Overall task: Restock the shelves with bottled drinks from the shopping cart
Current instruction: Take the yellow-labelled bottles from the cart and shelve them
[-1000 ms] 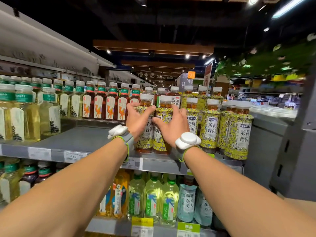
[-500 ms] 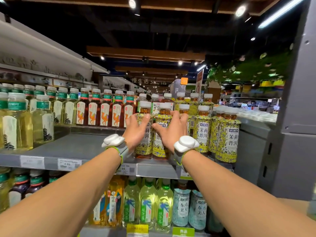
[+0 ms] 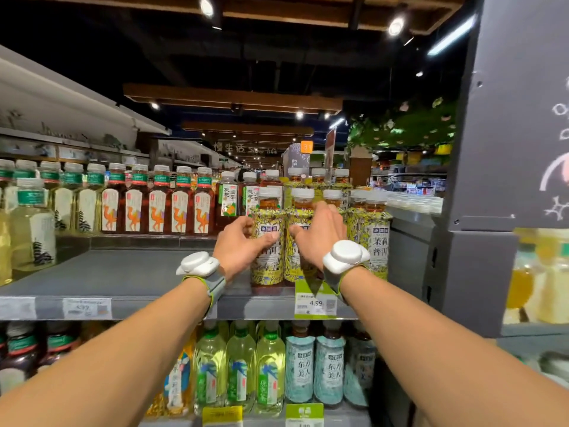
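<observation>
With fingers curled round its left side and thumb laid across the label, grips the left yellow-label tea bottle in the left hand. Holds the neighbouring yellow-label bottle in the right hand likewise, thumb on the front, fingers reaching past its right side. Has both upright and touching at the front edge of the grey shelf, just left of the matching bottles and above a green 4.99 price tag. Wears a white device on each wrist.
</observation>
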The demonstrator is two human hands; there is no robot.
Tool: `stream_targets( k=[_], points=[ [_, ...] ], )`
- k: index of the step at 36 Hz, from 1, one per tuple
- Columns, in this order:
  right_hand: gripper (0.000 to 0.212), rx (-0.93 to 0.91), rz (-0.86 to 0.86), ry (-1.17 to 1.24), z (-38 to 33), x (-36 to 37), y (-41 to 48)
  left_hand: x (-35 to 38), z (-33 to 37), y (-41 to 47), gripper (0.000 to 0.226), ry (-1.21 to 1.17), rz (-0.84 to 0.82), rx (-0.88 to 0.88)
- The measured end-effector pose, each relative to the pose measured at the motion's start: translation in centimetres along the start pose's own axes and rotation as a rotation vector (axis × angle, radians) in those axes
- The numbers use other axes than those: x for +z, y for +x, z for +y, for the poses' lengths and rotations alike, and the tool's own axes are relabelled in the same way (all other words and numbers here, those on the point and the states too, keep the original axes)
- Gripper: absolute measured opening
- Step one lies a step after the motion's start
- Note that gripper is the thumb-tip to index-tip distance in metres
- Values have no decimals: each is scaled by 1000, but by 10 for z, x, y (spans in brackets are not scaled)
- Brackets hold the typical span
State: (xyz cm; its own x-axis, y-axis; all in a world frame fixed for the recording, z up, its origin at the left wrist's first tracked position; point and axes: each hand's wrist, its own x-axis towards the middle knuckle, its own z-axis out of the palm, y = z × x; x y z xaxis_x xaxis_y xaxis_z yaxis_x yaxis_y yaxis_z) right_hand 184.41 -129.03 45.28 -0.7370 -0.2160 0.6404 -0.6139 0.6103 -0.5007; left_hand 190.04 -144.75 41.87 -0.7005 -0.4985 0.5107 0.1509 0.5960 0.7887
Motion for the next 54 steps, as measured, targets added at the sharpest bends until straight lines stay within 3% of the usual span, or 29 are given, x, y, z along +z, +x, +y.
stream_targets(
  k=[4,11,28,37,40,44,46,49,54],
  points=[
    [58,-14,-21,-88,10,-15,-1,11,8,-1,91,-8,1,3],
    [43,-38,92,-289,21,-25,-2,28,19,-3,90,-16,8,-7],
    [41,22,56,-413,46,-45,3,67,25,-6,90,18,5,16],
    [42,36,43,-377,47,-43,0,74,21,-5,104,44,1,38],
    [43,60,31,-326,46,-42,-3,69,31,-12,98,73,-27,31],
    [67,118,65,-148,43,-33,-15,68,37,-16,100,103,-28,24],
    [71,112,151,-71,44,-27,-28,68,37,-21,88,107,32,27],
    [41,83,258,54,52,-11,-49,64,33,-29,47,65,165,14],
    [21,116,123,179,66,16,-84,62,13,-57,8,16,237,-51]
  ],
)
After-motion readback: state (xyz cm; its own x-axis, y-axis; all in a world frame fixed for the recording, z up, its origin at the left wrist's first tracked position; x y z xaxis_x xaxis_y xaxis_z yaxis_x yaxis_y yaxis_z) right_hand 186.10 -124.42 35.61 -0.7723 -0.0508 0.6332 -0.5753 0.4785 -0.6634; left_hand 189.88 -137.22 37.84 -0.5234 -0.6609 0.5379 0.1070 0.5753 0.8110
